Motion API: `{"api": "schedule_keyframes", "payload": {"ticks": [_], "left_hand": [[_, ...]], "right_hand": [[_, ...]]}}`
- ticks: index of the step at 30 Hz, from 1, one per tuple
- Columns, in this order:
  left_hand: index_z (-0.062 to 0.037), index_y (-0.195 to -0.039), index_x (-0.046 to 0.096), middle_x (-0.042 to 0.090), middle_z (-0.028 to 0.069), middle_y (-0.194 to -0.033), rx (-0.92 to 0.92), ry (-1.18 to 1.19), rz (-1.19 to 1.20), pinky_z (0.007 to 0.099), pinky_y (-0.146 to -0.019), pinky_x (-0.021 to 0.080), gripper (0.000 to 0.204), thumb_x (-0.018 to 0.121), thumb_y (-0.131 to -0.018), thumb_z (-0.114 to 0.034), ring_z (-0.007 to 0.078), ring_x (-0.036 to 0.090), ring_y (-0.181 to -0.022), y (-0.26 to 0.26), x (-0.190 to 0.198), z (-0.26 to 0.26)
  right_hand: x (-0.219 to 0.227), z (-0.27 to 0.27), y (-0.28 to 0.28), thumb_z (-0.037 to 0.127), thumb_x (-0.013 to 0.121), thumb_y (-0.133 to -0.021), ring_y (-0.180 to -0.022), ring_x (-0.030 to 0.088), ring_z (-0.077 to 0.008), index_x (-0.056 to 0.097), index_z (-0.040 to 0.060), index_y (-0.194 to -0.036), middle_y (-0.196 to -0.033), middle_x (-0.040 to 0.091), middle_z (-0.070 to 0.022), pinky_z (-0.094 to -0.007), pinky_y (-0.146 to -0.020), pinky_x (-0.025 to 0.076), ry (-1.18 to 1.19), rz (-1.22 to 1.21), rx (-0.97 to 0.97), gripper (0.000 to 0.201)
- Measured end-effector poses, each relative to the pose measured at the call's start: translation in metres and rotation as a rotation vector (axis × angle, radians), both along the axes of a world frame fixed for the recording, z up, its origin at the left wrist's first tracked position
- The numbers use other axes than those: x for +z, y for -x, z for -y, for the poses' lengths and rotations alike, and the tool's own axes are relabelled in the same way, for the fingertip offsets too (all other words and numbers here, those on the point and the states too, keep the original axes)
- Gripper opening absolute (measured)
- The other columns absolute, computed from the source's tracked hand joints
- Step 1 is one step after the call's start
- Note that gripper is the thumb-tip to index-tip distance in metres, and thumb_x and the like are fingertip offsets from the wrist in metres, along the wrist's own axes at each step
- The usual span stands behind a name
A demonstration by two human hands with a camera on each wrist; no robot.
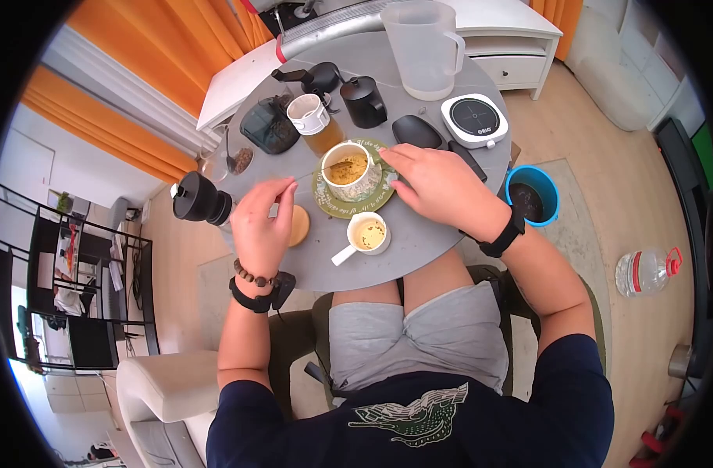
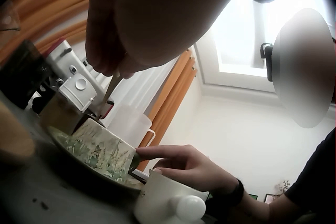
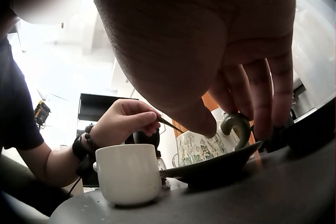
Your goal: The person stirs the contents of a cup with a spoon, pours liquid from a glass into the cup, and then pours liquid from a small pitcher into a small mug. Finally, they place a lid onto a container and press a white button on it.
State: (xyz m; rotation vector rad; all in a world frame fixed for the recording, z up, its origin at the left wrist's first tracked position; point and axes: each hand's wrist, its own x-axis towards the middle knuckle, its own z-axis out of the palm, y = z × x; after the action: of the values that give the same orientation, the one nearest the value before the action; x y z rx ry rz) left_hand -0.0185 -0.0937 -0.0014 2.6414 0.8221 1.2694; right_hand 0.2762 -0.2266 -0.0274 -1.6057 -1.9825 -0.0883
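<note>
My left hand (image 1: 264, 218) pinches the thin handle of a spoon (image 2: 109, 91) between thumb and fingers. The spoon's other end dips into a patterned cup (image 1: 358, 192) holding yellowish liquid with bits in it. Under the cup lies a green saucer (image 1: 334, 206) with lettering round its rim. My right hand (image 1: 450, 187) is at the cup's right side, its fingers stretched out by the green curled cup handle (image 3: 239, 128) and its thumb close to the cup wall. Nearer my lap stands a small white pot (image 3: 128, 174) with a side handle, pale liquid and specks inside.
A wooden disc (image 1: 299, 226) lies beside my left hand. Behind the cup stand a white-topped carafe (image 1: 322, 134), a black pitcher (image 1: 364, 103) and a clear jug (image 1: 420, 54). A white scale (image 1: 475, 121) sits back right; a blue bucket (image 1: 554, 204) stands right of the table.
</note>
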Motion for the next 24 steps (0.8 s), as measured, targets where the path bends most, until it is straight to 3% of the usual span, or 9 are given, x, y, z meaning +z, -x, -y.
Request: {"api": "schedule_keyframes", "payload": {"ticks": [6, 8, 9, 15, 17, 24], "left_hand": [[0.0027, -0.109, 0.084, 0.084, 0.0144, -0.099, -0.039, 0.082, 0.031, 0.0307, -0.076, 0.060, 0.010, 0.084, -0.100, -0.001, 0.0199, 0.076, -0.079, -0.0030, 0.0016, 0.0073], [0.0006, -0.108, 0.083, 0.083, 0.0123, -0.097, -0.065, 0.084, 0.025, 0.0339, -0.072, 0.060, 0.011, 0.084, -0.097, 0.000, 0.0229, 0.077, -0.077, -0.0032, 0.0004, 0.0069], [0.0006, -0.108, 0.083, 0.083, 0.0123, -0.097, -0.063, 0.084, 0.028, 0.0339, -0.072, 0.060, 0.011, 0.084, -0.097, 0.000, 0.0229, 0.077, -0.077, -0.0029, 0.0003, 0.0069], [-0.0009, -0.109, 0.084, 0.082, 0.0122, -0.095, -0.009, 0.050, 0.008, 0.0347, -0.072, 0.060, 0.012, 0.084, -0.097, -0.001, 0.0242, 0.076, -0.076, -0.0022, -0.0006, 0.0061], [-0.0017, -0.108, 0.084, 0.082, 0.0123, -0.095, -0.040, 0.014, -0.019, 0.0359, -0.073, 0.061, 0.012, 0.085, -0.096, -0.001, 0.0263, 0.077, -0.077, -0.0033, -0.0002, 0.0068], [-0.0027, -0.108, 0.085, 0.082, 0.0126, -0.099, -0.094, 0.009, 0.013, 0.0380, -0.078, 0.062, 0.013, 0.085, -0.095, -0.001, 0.0296, 0.079, -0.086, -0.0060, 0.0006, 0.0101]], "right_hand": [[0.0002, -0.0009, 0.0008, 0.014, 0.073, -0.101, -0.103, 0.078, -0.0375, 0.068, -0.0032, -0.142, -0.124, 0.075, -0.0168, -0.0479, -0.089, 0.065, 0.001, -0.010, 0.006, 0.045], [0.0052, 0.0009, 0.0020, 0.016, 0.072, -0.103, -0.112, 0.077, -0.0369, 0.068, -0.0022, -0.145, -0.139, 0.074, -0.0162, -0.0461, -0.095, 0.064, 0.089, -0.017, -0.022, 0.046], [0.0055, 0.0009, 0.0022, 0.016, 0.072, -0.103, -0.112, 0.077, -0.0369, 0.068, -0.0022, -0.145, -0.139, 0.074, -0.0162, -0.0461, -0.095, 0.064, 0.089, -0.015, -0.020, 0.046], [0.0047, 0.0009, 0.0028, 0.016, 0.072, -0.103, -0.111, 0.077, -0.0374, 0.068, -0.0027, -0.144, -0.138, 0.074, -0.0168, -0.0465, -0.095, 0.064, 0.099, -0.021, -0.024, 0.045], [0.0015, -0.0001, 0.0022, 0.014, 0.073, -0.101, -0.103, 0.078, -0.0379, 0.068, -0.0037, -0.141, -0.124, 0.075, -0.0174, -0.0484, -0.090, 0.065, 0.000, -0.025, 0.004, 0.044], [0.0014, 0.0004, 0.0021, 0.013, 0.074, -0.101, -0.104, 0.078, -0.0376, 0.068, -0.0041, -0.141, -0.123, 0.074, -0.0174, -0.0479, -0.091, 0.065, 0.003, -0.015, 0.004, 0.044]]}}
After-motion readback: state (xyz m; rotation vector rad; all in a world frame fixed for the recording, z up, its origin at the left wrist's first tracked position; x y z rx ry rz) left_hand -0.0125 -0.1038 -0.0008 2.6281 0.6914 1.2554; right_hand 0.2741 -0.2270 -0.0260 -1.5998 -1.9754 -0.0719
